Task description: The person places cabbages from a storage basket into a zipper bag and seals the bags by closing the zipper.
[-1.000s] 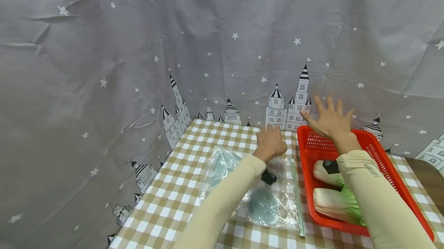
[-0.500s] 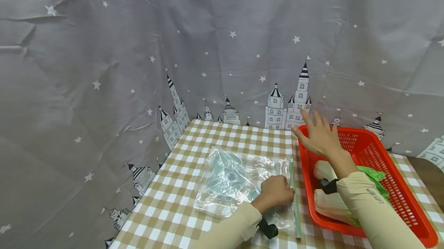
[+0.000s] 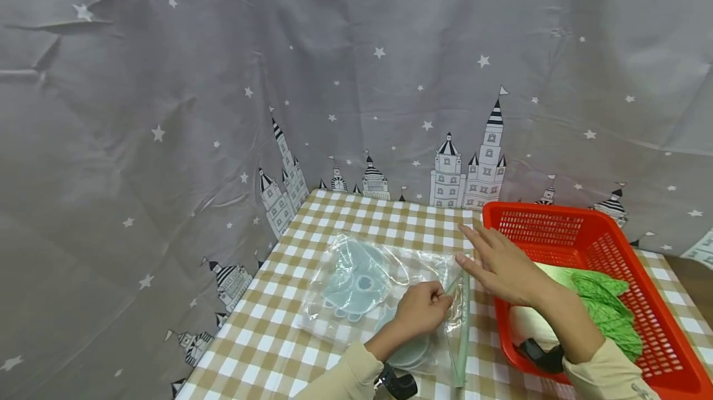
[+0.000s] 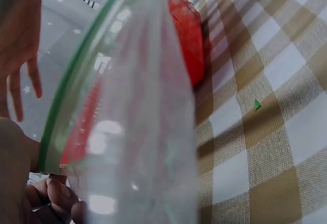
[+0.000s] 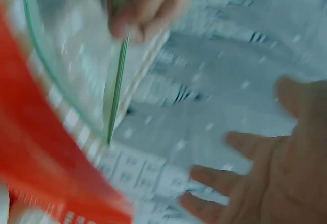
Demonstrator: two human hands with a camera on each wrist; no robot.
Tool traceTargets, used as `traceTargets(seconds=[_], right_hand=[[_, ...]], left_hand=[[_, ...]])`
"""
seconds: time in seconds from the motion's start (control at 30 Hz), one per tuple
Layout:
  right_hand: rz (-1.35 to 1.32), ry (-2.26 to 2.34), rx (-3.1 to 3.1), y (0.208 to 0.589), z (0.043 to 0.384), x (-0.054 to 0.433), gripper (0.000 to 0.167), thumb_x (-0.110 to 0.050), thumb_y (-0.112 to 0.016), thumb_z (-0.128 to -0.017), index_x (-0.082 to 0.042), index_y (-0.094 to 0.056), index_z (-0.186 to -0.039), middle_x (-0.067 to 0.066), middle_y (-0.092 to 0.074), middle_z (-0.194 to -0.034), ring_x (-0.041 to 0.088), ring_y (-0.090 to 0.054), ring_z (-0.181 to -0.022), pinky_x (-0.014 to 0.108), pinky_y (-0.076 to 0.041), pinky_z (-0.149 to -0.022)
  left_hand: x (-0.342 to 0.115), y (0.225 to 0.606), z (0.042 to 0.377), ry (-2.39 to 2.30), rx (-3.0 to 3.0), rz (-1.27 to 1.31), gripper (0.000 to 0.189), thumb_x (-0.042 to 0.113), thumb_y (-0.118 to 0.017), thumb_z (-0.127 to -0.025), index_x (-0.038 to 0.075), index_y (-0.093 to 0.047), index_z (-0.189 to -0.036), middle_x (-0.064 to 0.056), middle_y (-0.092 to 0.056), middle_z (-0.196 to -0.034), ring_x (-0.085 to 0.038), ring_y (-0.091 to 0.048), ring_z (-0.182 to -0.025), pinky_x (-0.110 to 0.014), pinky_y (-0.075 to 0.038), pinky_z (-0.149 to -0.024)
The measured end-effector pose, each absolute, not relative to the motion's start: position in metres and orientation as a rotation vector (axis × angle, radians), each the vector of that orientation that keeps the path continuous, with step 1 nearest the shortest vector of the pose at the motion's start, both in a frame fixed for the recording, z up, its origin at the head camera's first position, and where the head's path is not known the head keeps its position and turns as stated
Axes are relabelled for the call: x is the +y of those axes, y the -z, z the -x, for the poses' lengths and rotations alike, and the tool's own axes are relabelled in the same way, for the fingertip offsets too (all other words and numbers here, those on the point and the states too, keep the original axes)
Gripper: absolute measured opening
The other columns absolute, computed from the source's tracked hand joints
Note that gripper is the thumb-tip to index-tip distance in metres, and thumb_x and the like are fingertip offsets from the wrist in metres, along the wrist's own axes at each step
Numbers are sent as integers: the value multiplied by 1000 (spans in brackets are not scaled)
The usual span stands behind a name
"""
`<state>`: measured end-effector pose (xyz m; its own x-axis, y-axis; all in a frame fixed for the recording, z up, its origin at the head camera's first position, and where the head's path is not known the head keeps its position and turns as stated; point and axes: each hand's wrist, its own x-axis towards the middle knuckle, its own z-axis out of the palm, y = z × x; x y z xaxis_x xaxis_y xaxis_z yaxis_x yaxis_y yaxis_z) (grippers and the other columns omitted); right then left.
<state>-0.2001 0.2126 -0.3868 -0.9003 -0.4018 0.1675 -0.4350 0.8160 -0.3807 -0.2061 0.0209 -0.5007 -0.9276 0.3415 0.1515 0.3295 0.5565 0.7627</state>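
A clear plastic bag (image 3: 384, 295) with pale blue-green shapes showing on it lies flat on the checked cloth (image 3: 267, 326), its green-edged mouth towards the basket. The left hand (image 3: 420, 310) reaches over the bag and pinches one lip of that mouth between thumb and curled fingers. The pinched lip stands lifted away from the green strip (image 3: 463, 332) of the other lip, and in the right wrist view the two green edges spread from a shared corner with a gap between them. The film is blurred close up in the left wrist view, so I cannot tell how many fingers bear on the lip.

The right hand (image 3: 501, 270) hangs beyond the mouth, near the upper end of the strip, its fingers stretched out, the thumb apart from them, holding nothing. In the right wrist view its fingers are spread and a gap separates them from the bag.

Under the right forearm, just beside the bag, sits the red basket (image 3: 548, 230), holding pale-stemmed vegetables with crinkled green leaves (image 3: 607, 310). Both arms wear cream sleeves (image 3: 345, 378) and black wrist devices (image 3: 398, 382). A small green scrap (image 4: 257, 104) lies on the cloth. Behind the table hangs a grey curtain (image 3: 167, 78) printed with stars and castles.
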Motion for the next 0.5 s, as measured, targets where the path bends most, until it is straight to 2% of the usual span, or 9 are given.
traceTargets(seconds=[0.17,0.23,0.3,0.4,0.5], right_hand=[[-825,-608,-2992,390,167,196,45,-24,-59,-98,6,-55,-131,30,-52,-132,47,-49,-122,59,-39,-99],[-890,-546,-3008,398,156,189,31,-19,-64,-94,3,-64,-115,23,-60,-118,39,-60,-107,52,-48,-89],[-956,-470,-2972,407,147,181,23,-17,-70,-89,1,-66,-104,18,-63,-108,35,-63,-98,49,-52,-82],[-994,-407,-2865,425,140,169,26,-14,-75,-83,1,-66,-103,15,-63,-107,35,-63,-99,48,-52,-83],[-1002,-373,-2737,444,141,161,35,-3,-76,-78,5,-65,-110,18,-62,-113,38,-59,-106,49,-49,-90]], left_hand=[[11,495,201,-1468,2719,-644,26,18,-62,-87,17,-51,-64,14,-39,-52,-2,-36,-46,-20,-28,-41],[8,491,198,-1504,2704,-660,27,18,-61,-88,16,-50,-64,13,-39,-54,-1,-36,-46,-20,-29,-41],[7,486,196,-1547,2677,-674,28,18,-61,-90,16,-49,-64,13,-40,-54,-1,-36,-47,-19,-29,-42],[6,479,192,-1595,2617,-701,28,15,-59,-91,14,-50,-64,12,-40,-54,-1,-36,-47,-18,-28,-43],[6,471,188,-1638,2561,-710,28,14,-57,-93,13,-52,-66,11,-41,-55,-1,-38,-48,-17,-30,-44]])
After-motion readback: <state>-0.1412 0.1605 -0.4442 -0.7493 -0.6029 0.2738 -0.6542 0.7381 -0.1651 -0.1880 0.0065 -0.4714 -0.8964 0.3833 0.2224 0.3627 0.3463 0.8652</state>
